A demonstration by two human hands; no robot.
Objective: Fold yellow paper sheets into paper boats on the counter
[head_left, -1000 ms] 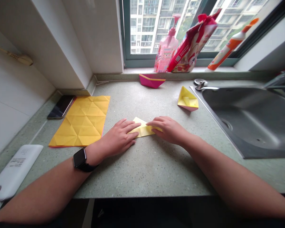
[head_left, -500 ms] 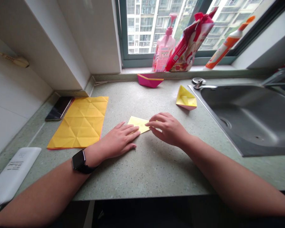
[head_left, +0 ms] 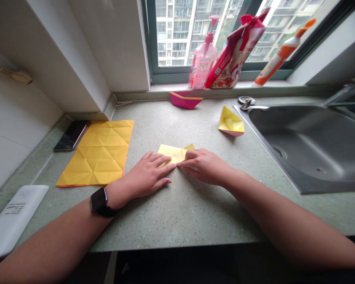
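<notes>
A small piece of folded yellow paper (head_left: 174, 152) lies on the counter between my hands, a darker corner of it sticking up at its right. My left hand (head_left: 144, 175) rests flat, fingers spread, with its fingertips on the paper's left part. At the paper's lower right is my right hand (head_left: 208, 167), its fingers curled and pressed together at the edge, the index fingertip close to my left index fingertip. Part of the paper is hidden under both hands.
A creased yellow-orange sheet stack (head_left: 99, 154) lies left beside a phone (head_left: 71, 136) and a white power bank (head_left: 16, 221). Behind are a magenta paper boat (head_left: 185, 101) and a yellow-pink folded paper piece (head_left: 231, 122). The sink (head_left: 307, 146) is at right; bottles line the sill.
My right hand has moved slightly down along the paper, and its fingers have curled in closer to my left fingertips. More of the paper's right corner shows. My left hand stays in place.
</notes>
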